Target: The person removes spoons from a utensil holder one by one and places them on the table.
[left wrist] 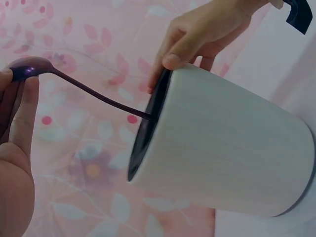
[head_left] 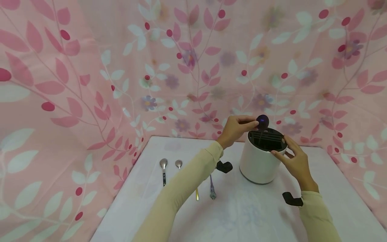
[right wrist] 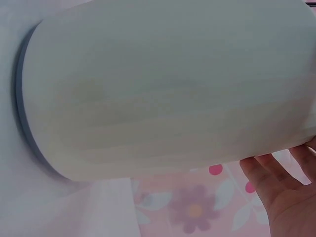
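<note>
Purple spoon, bowl up, standing in the slotted holder

Writing, brand marks or labels cannot be made out on the white holder (head_left: pixel 257 161) or on the cutlery in any of your views.

Your left hand (head_left: pixel 235 128) reaches in from the left, forearm raised across the table (head_left: pixel 248 215), and its fingers (left wrist: pixel 19 113) pinch the bowl of the purple spoon (head_left: pixel 262 121). That spoon stands nearly upright: bowl at the top, long axis running down, handle end passing into the black slotted lid (head_left: pixel 267 139). From your left wrist view the thin handle curves slightly before it disappears into the dark top.

Your right hand (head_left: pixel 294 159) sits on the near right side of the holder. Its fingers are spread and fairly straight, the tips resting on the rim, with the thumb on the lid's edge. The right wrist view shows only the holder's pale wall and fingertips at the edge.

Holder and spoon stand on the far middle part of the table, close to the floral curtain (head_left: pixel 90 67).

To the left of the holder, two silver spoons (head_left: pixel 163 169) lie side by side, bowls pointing far and handles pointing near. Two more handles (head_left: pixel 212 190) show just beyond your left sleeve.
</note>
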A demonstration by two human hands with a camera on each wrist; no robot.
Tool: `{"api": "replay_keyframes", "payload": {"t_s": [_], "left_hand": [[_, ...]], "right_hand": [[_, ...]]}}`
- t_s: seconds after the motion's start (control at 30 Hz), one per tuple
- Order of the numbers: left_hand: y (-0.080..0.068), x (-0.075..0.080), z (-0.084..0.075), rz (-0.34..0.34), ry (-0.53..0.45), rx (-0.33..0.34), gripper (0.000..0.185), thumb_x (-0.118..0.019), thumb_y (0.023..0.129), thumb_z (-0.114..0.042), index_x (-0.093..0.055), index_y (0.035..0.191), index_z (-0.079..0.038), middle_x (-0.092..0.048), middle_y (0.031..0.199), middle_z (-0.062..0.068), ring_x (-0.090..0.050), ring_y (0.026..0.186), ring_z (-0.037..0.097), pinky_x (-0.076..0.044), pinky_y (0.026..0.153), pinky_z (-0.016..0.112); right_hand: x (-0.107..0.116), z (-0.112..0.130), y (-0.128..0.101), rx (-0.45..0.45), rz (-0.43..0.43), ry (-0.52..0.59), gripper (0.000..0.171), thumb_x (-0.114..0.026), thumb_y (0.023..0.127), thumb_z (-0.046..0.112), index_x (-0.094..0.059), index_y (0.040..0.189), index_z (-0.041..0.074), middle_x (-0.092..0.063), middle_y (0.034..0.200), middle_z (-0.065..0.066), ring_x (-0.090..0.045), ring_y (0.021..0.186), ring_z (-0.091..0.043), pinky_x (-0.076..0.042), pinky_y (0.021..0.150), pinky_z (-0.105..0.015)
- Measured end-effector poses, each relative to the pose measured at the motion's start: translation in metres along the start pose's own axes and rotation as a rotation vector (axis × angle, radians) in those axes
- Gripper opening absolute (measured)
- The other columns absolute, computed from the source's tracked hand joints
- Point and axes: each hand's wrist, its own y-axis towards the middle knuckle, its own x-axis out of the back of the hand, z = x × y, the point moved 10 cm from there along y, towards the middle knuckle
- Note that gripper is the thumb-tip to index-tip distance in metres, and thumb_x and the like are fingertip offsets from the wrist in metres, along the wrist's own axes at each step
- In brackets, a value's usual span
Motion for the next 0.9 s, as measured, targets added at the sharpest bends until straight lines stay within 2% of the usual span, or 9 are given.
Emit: {"api": "replay_keyframes", "payload": {"t_s": [0.13,0.27,0.43,0.6,0.77,0.9], "left_hand": [[-0.001,0.007,-0.021,-0.04,-0.012,-0.038,0.025,-0.072,0.089,-0.007,-0.07,0.11,0.006,-0.074,0.094,0.01,-0.072,0.086,0.022,-0.056,0.087,0.032],[-0.003,0.012,-0.037,-0.049,-0.024,-0.08,0.023,-0.071,0.089,-0.004,-0.07,0.109,0.008,-0.074,0.094,0.013,-0.072,0.086,0.022,-0.056,0.087,0.033],[-0.008,0.014,-0.05,-0.028,-0.018,-0.111,0.025,-0.07,0.089,-0.005,-0.069,0.11,0.009,-0.073,0.095,0.013,-0.072,0.087,0.022,-0.055,0.09,0.036],[-0.015,0.021,-0.065,-0.051,0.023,-0.151,0.025,-0.07,0.09,-0.006,-0.069,0.111,0.007,-0.074,0.096,0.012,-0.072,0.088,0.022,-0.055,0.089,0.036],[-0.02,0.036,-0.074,-0.075,0.043,-0.18,0.024,-0.069,0.09,-0.004,-0.069,0.111,0.008,-0.073,0.097,0.014,-0.072,0.086,0.024,-0.056,0.088,0.037],[-0.024,0.062,-0.074,-0.135,0.071,-0.203,0.022,-0.071,0.089,-0.005,-0.071,0.108,0.006,-0.073,0.095,0.013,-0.072,0.085,0.025,-0.056,0.087,0.037]], "right_hand": [[0.0,-0.001,0.0,-0.009,0.001,-0.005,0.082,-0.075,0.087,0.037,-0.026,0.152,0.038,-0.028,0.158,0.006,-0.034,0.14,-0.028,-0.041,0.098,-0.028],[0.001,-0.003,0.001,-0.017,0.008,-0.018,0.082,-0.074,0.087,0.038,-0.024,0.152,0.041,-0.027,0.158,0.008,-0.032,0.141,-0.026,-0.04,0.098,-0.028],[0.003,-0.005,0.001,-0.012,0.004,-0.011,0.082,-0.075,0.087,0.037,-0.024,0.151,0.042,-0.027,0.158,0.009,-0.033,0.141,-0.027,-0.039,0.097,-0.018],[0.005,-0.005,0.001,0.0,0.006,0.001,0.082,-0.075,0.087,0.036,-0.025,0.151,0.042,-0.027,0.157,0.008,-0.034,0.14,-0.029,-0.038,0.093,-0.009],[0.003,-0.004,0.001,0.013,0.004,0.004,0.082,-0.076,0.087,0.033,-0.026,0.151,0.04,-0.028,0.157,0.007,-0.034,0.14,-0.028,-0.039,0.092,-0.008],[0.004,-0.001,0.001,0.027,-0.005,0.02,0.081,-0.076,0.086,0.03,-0.028,0.151,0.038,-0.029,0.157,0.006,-0.034,0.14,-0.023,-0.039,0.091,-0.006]]}}
